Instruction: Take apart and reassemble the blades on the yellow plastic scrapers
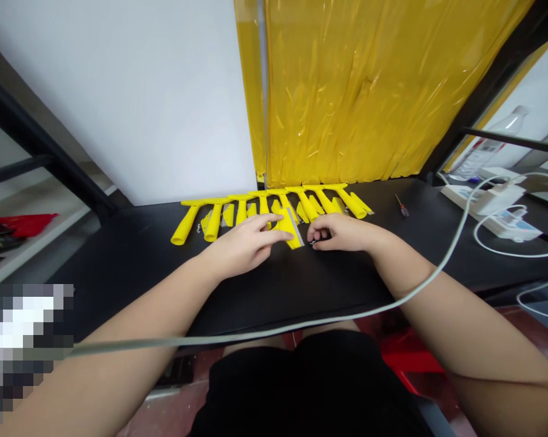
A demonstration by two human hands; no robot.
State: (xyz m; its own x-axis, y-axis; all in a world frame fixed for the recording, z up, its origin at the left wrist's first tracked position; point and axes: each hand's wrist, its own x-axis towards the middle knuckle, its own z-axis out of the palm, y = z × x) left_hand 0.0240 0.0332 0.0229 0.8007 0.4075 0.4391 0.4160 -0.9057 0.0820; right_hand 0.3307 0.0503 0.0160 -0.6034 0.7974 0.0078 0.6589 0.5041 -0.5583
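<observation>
My left hand (249,243) grips a flat yellow plastic piece with a grey strip along its right edge (288,230), thumb and fingers at its left side. Just right of that strip is my right hand (340,232), its fingers curled in a pinch around a small shiny metal part (313,242), too small to name. Behind both hands stretches a row of yellow T-shaped handles (213,223) with round hollow ends facing me. Among them lie several smaller flat yellow pieces (229,215), partly covered by the handles and my hands.
A small screwdriver (403,207) lies on the black tabletop (274,297) to the right. Further right are a white power strip (492,212) with plugs and a plastic bottle (490,145). A pale cable (319,321) sags across the view in front of my forearms.
</observation>
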